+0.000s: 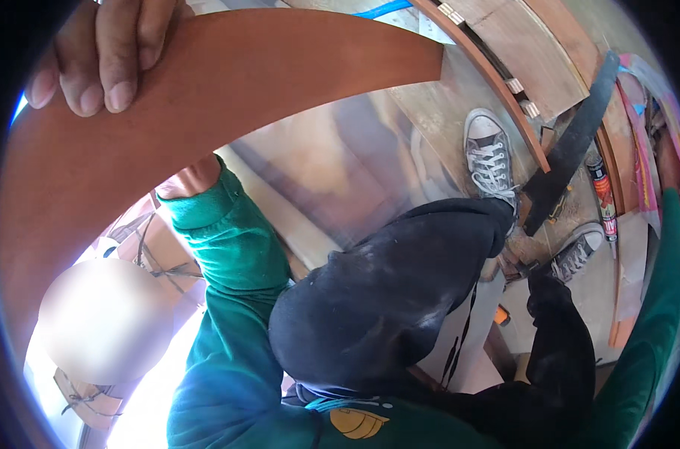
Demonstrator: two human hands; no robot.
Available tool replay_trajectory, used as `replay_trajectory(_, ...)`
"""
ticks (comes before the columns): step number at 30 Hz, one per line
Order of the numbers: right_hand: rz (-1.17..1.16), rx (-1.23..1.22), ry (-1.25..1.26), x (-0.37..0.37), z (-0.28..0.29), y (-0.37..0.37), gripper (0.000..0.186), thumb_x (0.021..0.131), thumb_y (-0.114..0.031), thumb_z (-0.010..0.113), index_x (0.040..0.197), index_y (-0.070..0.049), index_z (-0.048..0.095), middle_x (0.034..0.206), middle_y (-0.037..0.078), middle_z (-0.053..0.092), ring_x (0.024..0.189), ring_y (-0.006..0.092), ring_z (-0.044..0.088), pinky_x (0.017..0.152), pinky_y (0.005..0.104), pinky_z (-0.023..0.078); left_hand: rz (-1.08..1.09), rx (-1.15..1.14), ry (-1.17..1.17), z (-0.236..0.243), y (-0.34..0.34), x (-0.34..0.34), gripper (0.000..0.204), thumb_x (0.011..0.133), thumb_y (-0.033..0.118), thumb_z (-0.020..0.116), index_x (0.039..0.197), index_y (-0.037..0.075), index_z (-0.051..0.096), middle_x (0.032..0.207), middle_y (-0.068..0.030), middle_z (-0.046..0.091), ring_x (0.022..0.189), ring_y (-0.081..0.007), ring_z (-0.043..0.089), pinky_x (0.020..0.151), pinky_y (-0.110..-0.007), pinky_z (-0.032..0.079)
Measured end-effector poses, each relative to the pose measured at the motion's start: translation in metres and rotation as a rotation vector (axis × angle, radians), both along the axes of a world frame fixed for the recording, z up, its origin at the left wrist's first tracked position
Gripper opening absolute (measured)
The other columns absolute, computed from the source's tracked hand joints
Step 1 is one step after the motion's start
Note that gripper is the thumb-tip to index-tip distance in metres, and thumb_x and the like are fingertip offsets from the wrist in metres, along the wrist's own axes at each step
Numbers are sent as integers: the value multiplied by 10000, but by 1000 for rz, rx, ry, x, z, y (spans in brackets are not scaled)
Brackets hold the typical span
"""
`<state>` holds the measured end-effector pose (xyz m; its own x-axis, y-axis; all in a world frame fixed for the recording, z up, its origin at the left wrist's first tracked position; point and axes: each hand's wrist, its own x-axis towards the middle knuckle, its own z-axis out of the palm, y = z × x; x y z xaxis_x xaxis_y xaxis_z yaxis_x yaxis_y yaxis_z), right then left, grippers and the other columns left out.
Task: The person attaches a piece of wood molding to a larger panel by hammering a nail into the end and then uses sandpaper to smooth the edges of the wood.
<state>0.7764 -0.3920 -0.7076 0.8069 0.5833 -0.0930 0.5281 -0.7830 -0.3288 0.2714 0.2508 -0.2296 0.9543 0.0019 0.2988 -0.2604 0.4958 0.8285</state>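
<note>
A wide, curved reddish-brown wooden panel [280,67] spans the upper left, tapering to a cut end near the middle. My left hand [111,56] grips it: the fingers curl over its far edge, while the wrist passes behind it and the palm is hidden. At the right rim my right hand [668,161] is dark and partly cut off, beside pink-edged clear plastic [639,150]. Its fingers do not show clearly. Left of it, a long dark saw-like blade [579,142] lies across curved wooden pieces, with a cartridge tube [600,187] nearby.
Curved wooden strips [497,82] with small ribbed blocks [531,109] lie at the upper right. My shoes [489,153] rest on the dusty floor. A small orange object [501,315] is by my leg. Tied brown bundles [168,254] and a blurred round patch are at the left.
</note>
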Motion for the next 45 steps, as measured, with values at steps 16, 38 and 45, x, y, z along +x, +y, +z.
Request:
replay_trajectory(16, 232, -366, -107, -61, 103, 53, 319, 926, -217, 552, 1042, 54, 675, 1096, 295, 678, 1082, 460, 633, 985, 529, 474, -75, -6, -200, -29, 42, -7, 162, 1020, 176, 626, 947, 172, 770, 963, 54, 773, 866, -36, 707, 792, -215, 428)
replay_trajectory(38, 308, 247, -24, -93, 117, 23, 278, 1015, -269, 581, 1075, -29, 708, 905, 184, 734, 877, 331, 710, 834, 476, 552, 324, -27, -139, -40, 9, -37, 176, 1081, 173, 532, 1016, 109, 682, 843, 14, 717, 723, -38, 684, 792, -169, 434)
replay_trajectory(45, 146, -625, 1, -106, 163, 72, 327, 933, -173, 535, 1092, 40, 726, 1153, 291, 699, 1078, 426, 689, 953, 521, 528, 142, 118, -14, -17, 14, -23, 142, 1028, 112, 623, 927, 143, 717, 842, 2, 756, 720, -98, 755, 674, -202, 492)
